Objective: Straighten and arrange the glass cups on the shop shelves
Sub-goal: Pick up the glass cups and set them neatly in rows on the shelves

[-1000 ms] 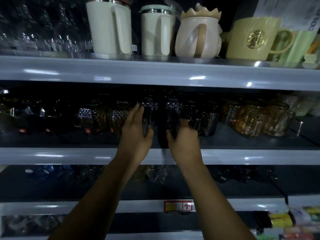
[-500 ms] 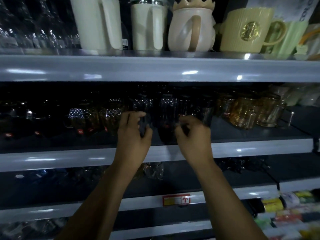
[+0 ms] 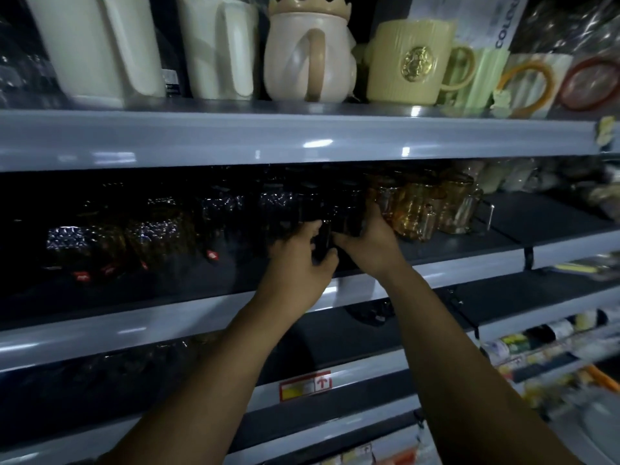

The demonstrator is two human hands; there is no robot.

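Dark glass cup [image 3: 330, 219] stands on the grey metal shelf [image 3: 134, 317] between left hand [image 3: 297, 266] and right hand [image 3: 369, 243]; both sets of fingers apparently curl round its sides.

Dim shop aisle. Grey metal shelving [image 3: 201, 139], several tiers, glossy front edges catching light glints. Dark shelf decks, deep shadow under each tier. Red-yellow price tag [image 3: 305, 385] on lower edge.
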